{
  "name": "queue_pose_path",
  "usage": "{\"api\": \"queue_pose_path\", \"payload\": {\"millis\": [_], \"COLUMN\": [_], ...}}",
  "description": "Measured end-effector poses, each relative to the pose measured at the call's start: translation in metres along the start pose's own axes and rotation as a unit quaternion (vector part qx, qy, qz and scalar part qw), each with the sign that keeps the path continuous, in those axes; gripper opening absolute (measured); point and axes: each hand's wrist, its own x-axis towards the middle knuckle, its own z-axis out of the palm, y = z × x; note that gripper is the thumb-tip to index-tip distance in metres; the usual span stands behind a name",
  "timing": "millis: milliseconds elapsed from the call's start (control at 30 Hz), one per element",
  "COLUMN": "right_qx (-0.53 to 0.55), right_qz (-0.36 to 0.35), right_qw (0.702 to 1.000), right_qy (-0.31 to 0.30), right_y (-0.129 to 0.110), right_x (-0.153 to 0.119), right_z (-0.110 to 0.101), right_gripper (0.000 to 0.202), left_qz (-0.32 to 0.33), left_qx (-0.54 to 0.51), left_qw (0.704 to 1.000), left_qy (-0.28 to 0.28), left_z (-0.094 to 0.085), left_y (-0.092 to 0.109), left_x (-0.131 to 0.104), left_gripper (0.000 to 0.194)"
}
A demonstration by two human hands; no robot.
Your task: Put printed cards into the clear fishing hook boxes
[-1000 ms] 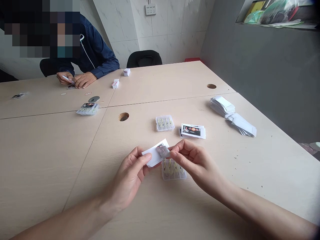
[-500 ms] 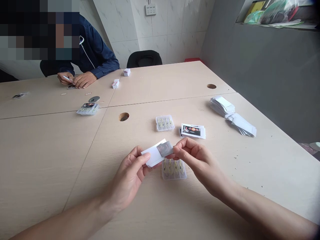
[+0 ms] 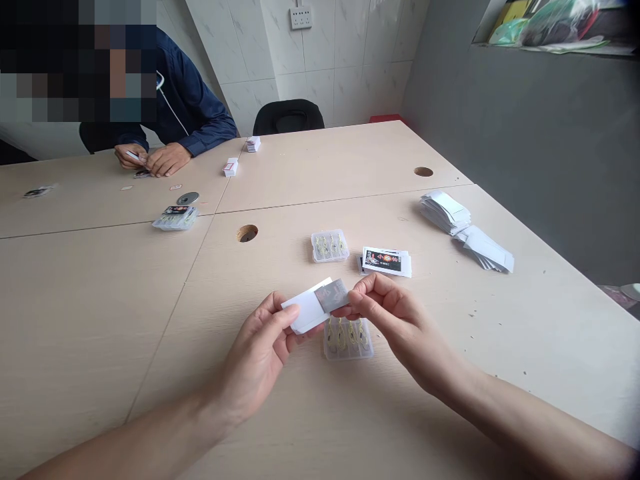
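Note:
My left hand [image 3: 267,340] pinches a white backing sheet [image 3: 306,312] between thumb and fingers. At its right end a label [image 3: 333,295] is partly lifted, its greyish underside up with print faintly showing through. The free edge of that label sits between the thumb and forefinger of my right hand [image 3: 387,303]. Just below the paper lies a clear plastic box [image 3: 349,340] with yellowish looped cords and dark pieces in its compartments. Its upper edge is partly hidden by the paper and my fingers.
Beyond my hands lie a similar box [image 3: 330,246] and black-printed labels [image 3: 385,261]. White slips [image 3: 445,212] are piled at right. Stacked boxes [image 3: 176,218] stand left, near a metal disc [image 3: 188,199]. Table holes [image 3: 247,233] are cut through. A co-worker's hands [image 3: 167,160] work across the table.
My right hand has drawn the label slightly to the right, so more of its grey underside shows. My left hand and the boxes stay nearly in place.

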Motion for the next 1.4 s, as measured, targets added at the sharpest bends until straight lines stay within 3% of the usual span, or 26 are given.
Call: {"api": "queue_pose_path", "payload": {"millis": [1400], "right_qx": [-0.030], "right_qz": [-0.016], "right_qw": [0.999], "right_qy": [0.009], "right_y": [0.0018], "right_x": [0.0004], "right_z": [-0.0013], "right_gripper": [0.020], "left_qz": [-0.005], "left_qx": [-0.017], "left_qw": [1.000], "left_qy": [0.011], "left_z": [-0.0002], "left_y": [0.0005], "left_x": [0.0015], "left_gripper": [0.017]}}
